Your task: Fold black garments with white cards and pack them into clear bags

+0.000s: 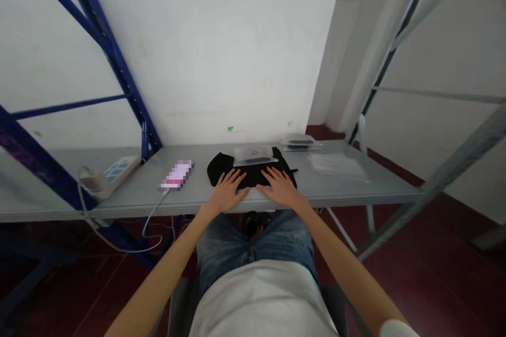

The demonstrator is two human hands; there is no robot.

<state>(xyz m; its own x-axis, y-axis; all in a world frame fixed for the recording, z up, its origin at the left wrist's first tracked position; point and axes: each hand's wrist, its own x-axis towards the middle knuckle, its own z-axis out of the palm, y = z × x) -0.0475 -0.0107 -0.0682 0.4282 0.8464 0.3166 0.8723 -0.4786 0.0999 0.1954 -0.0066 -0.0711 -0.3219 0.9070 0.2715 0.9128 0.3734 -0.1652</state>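
Left hand (228, 189), right hand (279, 187) spread flat on black garment (220, 166), probably; packet (253, 154) print illegible.

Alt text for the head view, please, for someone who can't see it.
The left hand and right hand lie open and flat on a black garment at the near edge of a grey table. A clear packet sits on its far part; a phone lies to the left.

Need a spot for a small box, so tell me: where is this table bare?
Bare: the strip between power strip and phone, and the table right of the clear bag. Crowded: the middle, where left hand and right hand lie on the black cloth, a packet on it.
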